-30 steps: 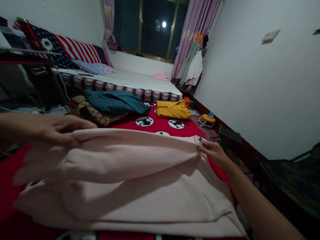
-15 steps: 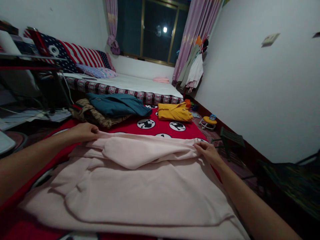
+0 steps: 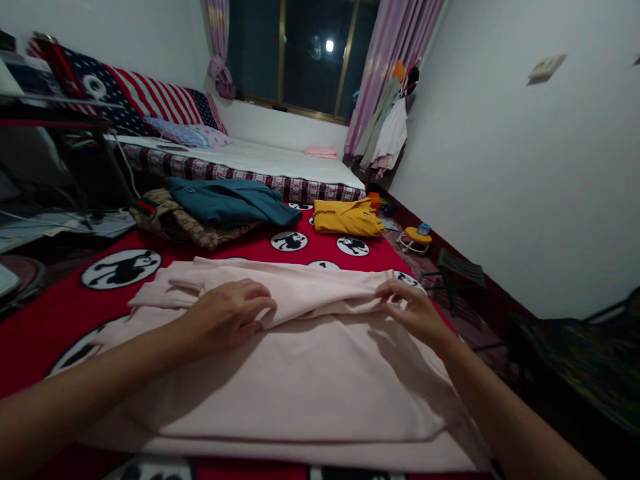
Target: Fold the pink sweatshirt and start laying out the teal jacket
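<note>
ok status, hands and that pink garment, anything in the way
Left hand flat on the pink garment, fingers at the fold. Right hand pinching the folded edge. Garment spread on the red blanket. Teal clothing and yellow shirt lie beyond, apart.

A pale pink garment (image 3: 310, 380) of soft, plain cloth lies spread flat across the lower middle of the frame, on a red blanket (image 3: 55, 313) printed with black-and-white round figures. Its near part is smooth, with a long seam or hem running along the lower edge. Its far part, at mid-frame, is folded back over itself into a thick, rumpled band that runs from left of centre to right of centre. At the left end of that band a narrower flap, possibly a sleeve, sticks out toward the left of the frame. The cloth shows no print or pattern.
</note>
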Action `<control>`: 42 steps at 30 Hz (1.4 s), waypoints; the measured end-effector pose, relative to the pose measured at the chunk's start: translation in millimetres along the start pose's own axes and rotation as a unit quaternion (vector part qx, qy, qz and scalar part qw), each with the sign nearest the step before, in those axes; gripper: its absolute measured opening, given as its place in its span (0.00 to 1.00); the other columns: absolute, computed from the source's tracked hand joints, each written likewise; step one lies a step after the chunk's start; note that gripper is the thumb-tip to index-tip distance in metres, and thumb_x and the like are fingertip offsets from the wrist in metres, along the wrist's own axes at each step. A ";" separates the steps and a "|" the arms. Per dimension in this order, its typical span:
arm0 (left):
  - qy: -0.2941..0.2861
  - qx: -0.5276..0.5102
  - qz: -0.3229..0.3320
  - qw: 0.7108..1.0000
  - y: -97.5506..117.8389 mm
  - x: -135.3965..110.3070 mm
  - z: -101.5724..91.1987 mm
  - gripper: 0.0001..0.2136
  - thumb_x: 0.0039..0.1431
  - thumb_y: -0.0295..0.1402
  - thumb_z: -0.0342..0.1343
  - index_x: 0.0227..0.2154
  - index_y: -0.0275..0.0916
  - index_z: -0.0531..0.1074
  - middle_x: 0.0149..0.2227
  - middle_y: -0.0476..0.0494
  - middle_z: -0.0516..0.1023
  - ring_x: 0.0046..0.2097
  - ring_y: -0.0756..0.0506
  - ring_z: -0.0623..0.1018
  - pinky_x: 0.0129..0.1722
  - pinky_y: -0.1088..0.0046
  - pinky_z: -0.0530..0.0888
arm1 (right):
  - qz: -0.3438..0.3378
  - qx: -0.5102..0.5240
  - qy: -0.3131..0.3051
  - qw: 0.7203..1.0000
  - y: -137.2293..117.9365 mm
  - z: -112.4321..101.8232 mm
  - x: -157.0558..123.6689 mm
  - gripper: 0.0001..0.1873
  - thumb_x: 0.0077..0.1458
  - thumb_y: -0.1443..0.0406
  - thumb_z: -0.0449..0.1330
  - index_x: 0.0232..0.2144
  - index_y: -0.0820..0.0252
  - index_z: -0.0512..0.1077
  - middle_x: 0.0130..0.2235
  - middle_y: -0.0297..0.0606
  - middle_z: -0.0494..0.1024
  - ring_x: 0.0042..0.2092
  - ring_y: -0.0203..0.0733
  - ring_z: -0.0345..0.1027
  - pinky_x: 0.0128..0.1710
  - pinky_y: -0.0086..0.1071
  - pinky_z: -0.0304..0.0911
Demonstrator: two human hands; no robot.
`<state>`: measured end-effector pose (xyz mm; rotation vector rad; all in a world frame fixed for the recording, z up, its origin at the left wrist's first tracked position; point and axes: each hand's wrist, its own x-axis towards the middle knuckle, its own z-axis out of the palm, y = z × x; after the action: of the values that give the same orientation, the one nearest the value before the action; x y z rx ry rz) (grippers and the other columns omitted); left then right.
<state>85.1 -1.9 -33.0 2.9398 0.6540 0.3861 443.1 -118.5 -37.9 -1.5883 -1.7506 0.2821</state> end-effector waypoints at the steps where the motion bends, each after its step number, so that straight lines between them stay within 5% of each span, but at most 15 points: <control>1: -0.001 0.000 -0.013 1.000 -5.9 2.1 0.9 0.12 0.57 0.28 0.50 0.39 0.43 0.76 0.43 0.43 0.77 0.45 0.42 0.74 0.44 0.68 0.68 | -0.044 -0.003 -0.031 0.999 -13.7 8.3 -0.6 0.08 0.50 0.69 0.57 0.33 0.58 0.75 0.36 0.40 0.77 0.37 0.41 0.70 0.37 0.33 0.64; 6: 0.037 -0.069 -0.100 0.992 -27.8 9.6 -4.1 0.09 0.57 0.32 0.51 0.35 0.39 0.76 0.36 0.45 0.78 0.37 0.46 0.76 0.37 0.72 0.69 | -0.170 -0.043 -0.106 0.979 -49.6 53.9 4.2 0.12 0.56 0.72 0.54 0.36 0.57 0.76 0.42 0.42 0.77 0.43 0.42 0.70 0.44 0.34 0.65; 12: 0.002 -0.019 -0.055 0.998 6.7 9.6 -3.0 0.15 0.52 0.36 0.56 0.44 0.42 0.74 0.43 0.43 0.77 0.43 0.42 0.75 0.41 0.69 0.69 | -0.116 -0.034 -0.053 0.991 -45.2 81.2 31.1 0.13 0.59 0.71 0.53 0.41 0.59 0.75 0.47 0.44 0.77 0.48 0.43 0.70 0.49 0.36 0.63; 16: 0.009 0.021 -0.093 0.995 5.3 15.8 7.2 0.15 0.53 0.27 0.49 0.41 0.39 0.76 0.40 0.41 0.78 0.43 0.40 0.76 0.40 0.67 0.69 | -0.048 -0.020 -0.047 0.998 -45.9 84.8 43.3 0.11 0.58 0.68 0.53 0.38 0.59 0.76 0.43 0.42 0.79 0.44 0.43 0.71 0.46 0.34 0.63; 25: 0.149 -0.231 -0.206 0.939 -43.6 39.1 5.7 0.16 0.52 0.31 0.47 0.38 0.35 0.78 0.36 0.46 0.82 0.38 0.44 0.78 0.39 0.73 0.71 | -0.007 -0.137 -0.100 0.985 -59.4 86.9 46.2 0.11 0.50 0.60 0.63 0.36 0.56 0.77 0.35 0.35 0.79 0.34 0.40 0.70 0.32 0.29 0.58; 30: 0.161 -0.223 -0.207 0.939 -39.0 43.3 3.7 0.16 0.52 0.32 0.48 0.37 0.36 0.79 0.36 0.46 0.82 0.38 0.44 0.78 0.40 0.74 0.71 | -0.052 -0.255 -0.097 0.961 -78.8 91.4 38.7 0.11 0.53 0.58 0.60 0.36 0.55 0.75 0.44 0.40 0.77 0.43 0.45 0.70 0.35 0.32 0.59; 35: 0.153 -0.202 -0.177 0.951 -37.9 41.4 6.2 0.15 0.51 0.32 0.51 0.39 0.36 0.78 0.38 0.44 0.81 0.39 0.44 0.77 0.41 0.72 0.71 | -0.040 -0.354 -0.122 0.926 -92.4 100.9 33.9 0.10 0.52 0.67 0.56 0.37 0.62 0.74 0.39 0.48 0.78 0.41 0.51 0.71 0.32 0.35 0.58; 42: 0.086 0.002 -0.062 0.994 -34.7 26.9 -7.4 0.16 0.55 0.27 0.50 0.43 0.42 0.77 0.40 0.44 0.73 0.39 0.46 0.74 0.36 0.75 0.68 | -0.075 -0.275 0.005 0.959 -89.9 64.0 27.8 0.02 0.49 0.67 0.56 0.28 0.58 0.69 0.31 0.40 0.75 0.33 0.43 0.67 0.32 0.33 0.54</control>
<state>92.7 41.3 -25.3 2.8734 0.8531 0.6318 334.4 -91.6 -17.5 -1.8062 -2.0406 -0.3172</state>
